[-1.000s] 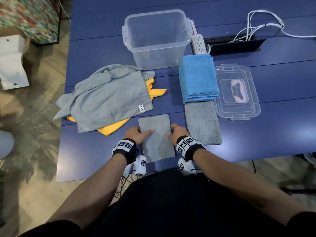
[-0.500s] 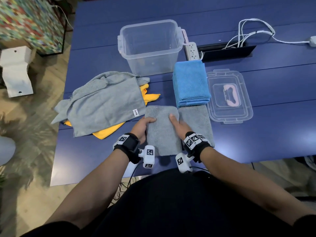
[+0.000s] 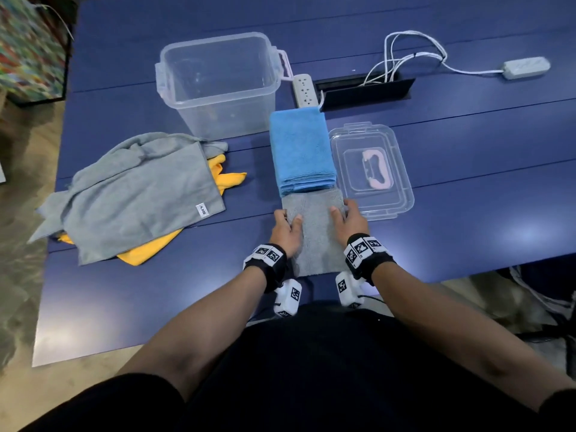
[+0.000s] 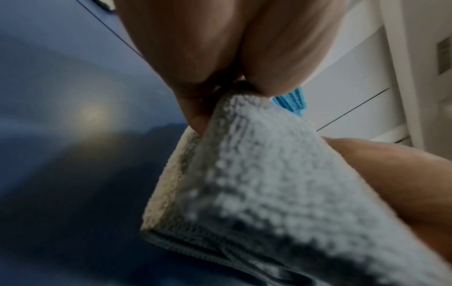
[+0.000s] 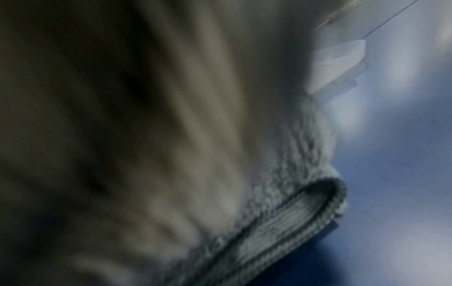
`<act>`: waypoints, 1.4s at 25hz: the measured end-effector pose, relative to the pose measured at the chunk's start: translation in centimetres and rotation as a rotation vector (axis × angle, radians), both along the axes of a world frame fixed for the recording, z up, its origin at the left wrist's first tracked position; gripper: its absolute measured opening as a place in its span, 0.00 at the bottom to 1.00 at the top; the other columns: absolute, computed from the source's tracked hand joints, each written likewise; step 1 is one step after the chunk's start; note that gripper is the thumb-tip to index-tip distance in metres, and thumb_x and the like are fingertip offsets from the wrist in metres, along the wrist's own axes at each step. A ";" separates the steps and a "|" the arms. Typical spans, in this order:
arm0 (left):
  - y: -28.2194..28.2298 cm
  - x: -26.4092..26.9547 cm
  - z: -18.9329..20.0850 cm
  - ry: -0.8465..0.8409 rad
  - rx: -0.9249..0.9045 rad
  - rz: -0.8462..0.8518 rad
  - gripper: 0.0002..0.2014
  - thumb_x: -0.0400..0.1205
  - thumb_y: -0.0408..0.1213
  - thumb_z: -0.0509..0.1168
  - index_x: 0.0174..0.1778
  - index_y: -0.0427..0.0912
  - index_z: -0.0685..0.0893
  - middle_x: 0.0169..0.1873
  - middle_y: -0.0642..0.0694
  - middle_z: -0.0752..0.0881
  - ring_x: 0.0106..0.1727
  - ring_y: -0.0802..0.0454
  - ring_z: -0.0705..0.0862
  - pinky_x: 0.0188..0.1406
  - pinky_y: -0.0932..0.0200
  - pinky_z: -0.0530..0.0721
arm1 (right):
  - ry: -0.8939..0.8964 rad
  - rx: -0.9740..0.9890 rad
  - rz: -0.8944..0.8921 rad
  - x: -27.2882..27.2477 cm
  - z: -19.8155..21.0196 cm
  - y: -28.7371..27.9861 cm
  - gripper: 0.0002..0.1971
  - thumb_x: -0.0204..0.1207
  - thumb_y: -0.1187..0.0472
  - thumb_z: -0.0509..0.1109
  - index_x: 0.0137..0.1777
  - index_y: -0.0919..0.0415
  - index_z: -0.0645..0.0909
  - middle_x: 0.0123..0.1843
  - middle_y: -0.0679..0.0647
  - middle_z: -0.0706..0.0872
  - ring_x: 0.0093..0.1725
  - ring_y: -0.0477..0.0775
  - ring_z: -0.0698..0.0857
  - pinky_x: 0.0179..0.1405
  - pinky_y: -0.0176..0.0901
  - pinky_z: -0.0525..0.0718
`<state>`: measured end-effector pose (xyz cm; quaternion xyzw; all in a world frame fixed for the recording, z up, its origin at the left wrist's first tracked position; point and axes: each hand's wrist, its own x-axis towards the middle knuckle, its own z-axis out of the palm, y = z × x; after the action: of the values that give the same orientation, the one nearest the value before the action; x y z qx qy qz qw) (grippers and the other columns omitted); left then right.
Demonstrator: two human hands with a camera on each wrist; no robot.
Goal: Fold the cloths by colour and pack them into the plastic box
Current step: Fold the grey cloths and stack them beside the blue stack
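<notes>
On the blue bench (image 3: 467,232), a folded grey cloth (image 3: 318,232) is pinched at both edges by the left hand (image 3: 285,233) and right hand (image 3: 349,224), probably for stacking near the blue pile (image 3: 300,151).

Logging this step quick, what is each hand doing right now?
Left hand: grips the left edge of the folded grey microfibre cloth, thumb on top.
Right hand: holds the cloth's right edge, thumb on top.

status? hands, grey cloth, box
Both hands grip folded grey cloth, stacked below blue pile. Box empty. Nothing blocking.
</notes>
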<state>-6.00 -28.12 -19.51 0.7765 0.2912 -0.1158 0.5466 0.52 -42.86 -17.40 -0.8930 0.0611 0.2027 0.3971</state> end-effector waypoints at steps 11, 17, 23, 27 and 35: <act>0.9 1.5 -1.5 -0.003 0.148 0.195 0.18 0.88 0.54 0.54 0.44 0.41 0.74 0.35 0.48 0.80 0.46 0.41 0.80 0.43 0.54 0.72 | -0.028 0.081 -0.134 2.0 -2.0 0.2 0.16 0.75 0.46 0.73 0.48 0.56 0.73 0.34 0.47 0.76 0.36 0.52 0.78 0.30 0.37 0.75; 1.6 0.6 -1.9 -0.167 0.344 0.185 0.18 0.84 0.55 0.60 0.58 0.44 0.77 0.52 0.48 0.82 0.53 0.49 0.80 0.52 0.57 0.76 | -0.298 0.018 0.020 3.2 -0.1 -1.1 0.14 0.71 0.43 0.75 0.43 0.52 0.80 0.43 0.47 0.81 0.39 0.45 0.79 0.38 0.37 0.79; 2.4 -1.1 -2.2 -0.281 0.766 -0.692 0.42 0.75 0.70 0.60 0.81 0.48 0.66 0.83 0.47 0.62 0.83 0.47 0.59 0.82 0.43 0.56 | -0.324 -0.280 0.815 1.7 -2.5 -1.7 0.32 0.73 0.49 0.70 0.78 0.47 0.69 0.83 0.53 0.62 0.80 0.56 0.65 0.79 0.60 0.66; 3.1 -0.5 -2.1 -0.158 0.792 -0.807 0.58 0.67 0.82 0.55 0.86 0.47 0.50 0.86 0.46 0.45 0.87 0.48 0.44 0.84 0.44 0.37 | -0.217 -0.338 0.945 1.5 -2.3 -2.5 0.47 0.71 0.43 0.70 0.86 0.48 0.50 0.87 0.50 0.40 0.85 0.51 0.43 0.83 0.57 0.47; 3.0 -0.1 -2.0 -0.053 0.816 -0.936 0.68 0.60 0.86 0.55 0.86 0.46 0.38 0.85 0.45 0.35 0.85 0.48 0.34 0.83 0.36 0.36 | -0.349 -0.453 0.904 0.4 -4.6 -2.0 0.36 0.78 0.52 0.53 0.86 0.53 0.46 0.87 0.54 0.40 0.85 0.52 0.39 0.85 0.55 0.44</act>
<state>-6.12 -25.16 -21.53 0.9708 -0.0733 -0.2033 0.1042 0.94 -44.88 -21.97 -0.9140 -0.3545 0.1839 0.0717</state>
